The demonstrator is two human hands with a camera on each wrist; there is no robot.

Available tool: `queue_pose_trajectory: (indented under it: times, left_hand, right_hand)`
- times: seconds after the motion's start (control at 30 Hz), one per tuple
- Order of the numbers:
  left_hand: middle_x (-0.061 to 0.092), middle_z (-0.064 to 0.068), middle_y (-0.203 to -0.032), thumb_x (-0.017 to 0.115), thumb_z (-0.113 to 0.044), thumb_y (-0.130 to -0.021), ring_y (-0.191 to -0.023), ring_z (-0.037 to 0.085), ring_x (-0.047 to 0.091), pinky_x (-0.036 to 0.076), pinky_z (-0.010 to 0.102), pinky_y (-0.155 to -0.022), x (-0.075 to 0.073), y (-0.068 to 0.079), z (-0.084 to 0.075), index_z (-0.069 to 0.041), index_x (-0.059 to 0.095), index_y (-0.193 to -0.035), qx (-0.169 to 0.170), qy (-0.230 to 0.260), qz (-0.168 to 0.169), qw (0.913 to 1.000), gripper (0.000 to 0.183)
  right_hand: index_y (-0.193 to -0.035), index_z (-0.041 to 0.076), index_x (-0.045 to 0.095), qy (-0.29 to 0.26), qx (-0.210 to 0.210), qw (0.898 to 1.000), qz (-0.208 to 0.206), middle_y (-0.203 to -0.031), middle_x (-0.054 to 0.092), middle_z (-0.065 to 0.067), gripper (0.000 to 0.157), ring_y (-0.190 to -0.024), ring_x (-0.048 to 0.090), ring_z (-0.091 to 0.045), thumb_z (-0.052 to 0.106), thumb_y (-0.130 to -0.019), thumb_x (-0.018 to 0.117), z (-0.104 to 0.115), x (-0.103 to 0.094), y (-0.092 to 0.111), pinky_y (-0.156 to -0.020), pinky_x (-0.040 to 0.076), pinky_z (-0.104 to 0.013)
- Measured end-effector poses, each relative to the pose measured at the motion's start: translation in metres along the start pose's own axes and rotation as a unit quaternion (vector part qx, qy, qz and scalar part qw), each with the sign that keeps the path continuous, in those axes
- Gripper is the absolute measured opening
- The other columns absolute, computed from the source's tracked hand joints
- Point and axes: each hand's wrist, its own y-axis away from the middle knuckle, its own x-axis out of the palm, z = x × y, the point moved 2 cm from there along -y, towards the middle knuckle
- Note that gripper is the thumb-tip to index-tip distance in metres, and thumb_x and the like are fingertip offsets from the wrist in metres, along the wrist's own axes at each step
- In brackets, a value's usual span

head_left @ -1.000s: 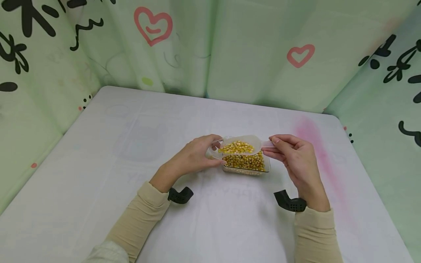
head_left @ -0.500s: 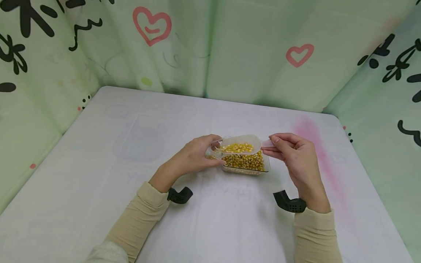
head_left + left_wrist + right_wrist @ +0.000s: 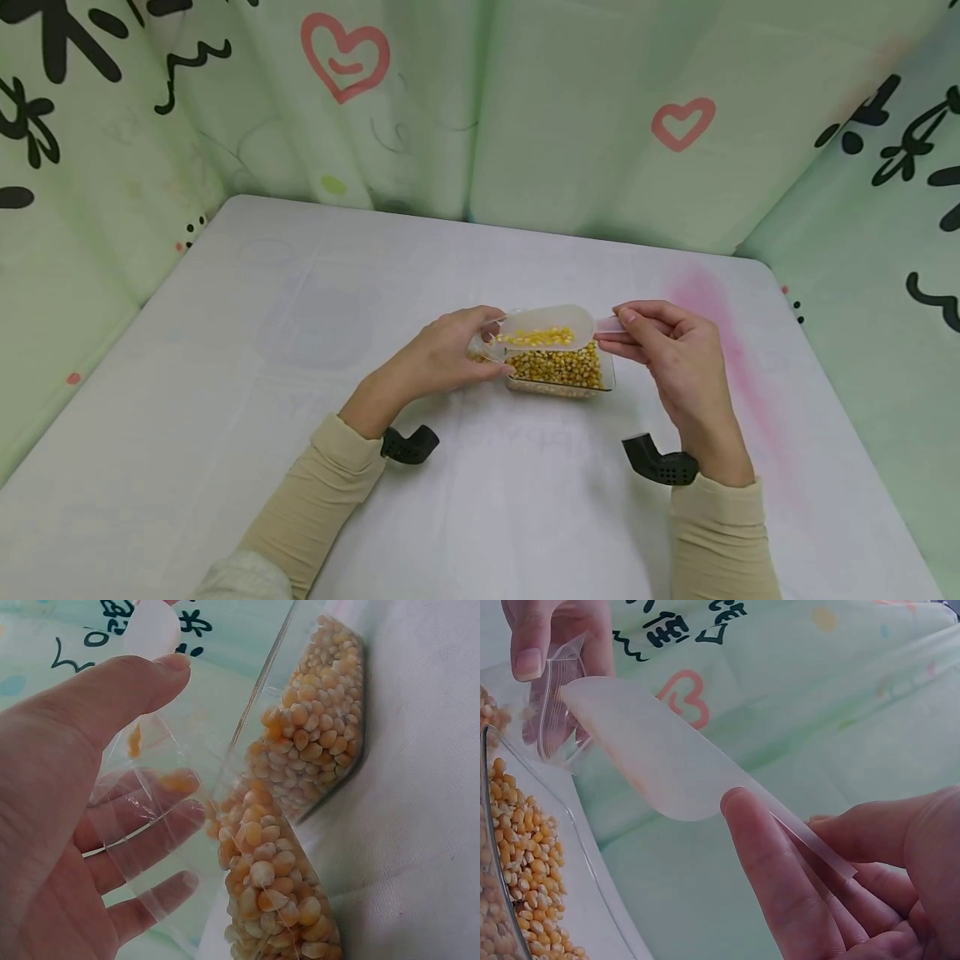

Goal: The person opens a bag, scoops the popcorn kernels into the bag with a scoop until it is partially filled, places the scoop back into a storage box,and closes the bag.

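My right hand (image 3: 678, 358) pinches the handle of a translucent white scoop (image 3: 553, 319) between thumb and fingers. Yellow corn kernels lie along the scoop, which is tilted with its tip at the mouth of a clear zip bag (image 3: 553, 712). The left hand (image 3: 448, 354) holds that bag around its mouth, thumb on one side and fingers on the other. In the left wrist view, kernels (image 3: 270, 900) fill the lower part of the bag, and a couple of blurred ones show near its mouth. A clear rectangular container (image 3: 609, 375) of corn stands below the scoop, partly hidden by it.
A white cloth covers the table (image 3: 480, 517), with a pink stain at the right. Green curtains (image 3: 570, 125) with hearts and black lettering hang behind and at both sides. Black wrist mounts (image 3: 660, 460) jut inward from both wrists.
The scoop has tipped further toward the bag and holds fewer kernels than before. My right hand has risen slightly; the left hand stays nearly still.
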Motion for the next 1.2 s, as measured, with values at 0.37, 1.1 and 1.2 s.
queue_pose_trajectory:
  times: [0.37,1.1,1.2]
  left_hand:
    - [0.065,0.007,-0.12,0.077,-0.039,-0.085,-0.11,0.019,0.062,0.051,0.039,-0.095,0.0,0.0,0.0,-0.007,0.049,-0.141,0.004,-0.002,0.003,1.0,0.07]
    - [0.067,0.003,-0.121,0.076,-0.037,-0.086,-0.11,0.017,0.061,0.05,0.038,-0.095,0.0,0.0,0.0,-0.007,0.048,-0.141,0.014,-0.001,0.004,0.9999,0.069]
    - [0.067,0.002,-0.122,0.076,-0.037,-0.087,-0.11,0.017,0.061,0.05,0.038,-0.095,-0.001,-0.001,0.0,-0.007,0.048,-0.142,0.011,0.001,0.006,0.9999,0.069]
  right_hand:
    - [-0.106,-0.007,0.066,0.026,-0.009,1.0,0.005,-0.089,0.077,-0.01,0.026,-0.077,0.076,-0.024,0.014,-0.092,0.07,0.004,0.002,0.003,-0.079,0.058,-0.035]
    - [-0.107,-0.006,0.067,0.109,-0.04,0.993,-0.009,-0.09,0.077,-0.006,0.027,-0.076,0.076,-0.022,0.017,-0.093,0.07,0.016,0.008,0.013,-0.077,0.058,-0.031]
    - [-0.107,-0.007,0.066,0.095,-0.05,0.994,-0.004,-0.09,0.077,-0.008,0.026,-0.075,0.076,-0.023,0.015,-0.093,0.069,0.017,0.007,0.013,-0.076,0.058,-0.033]
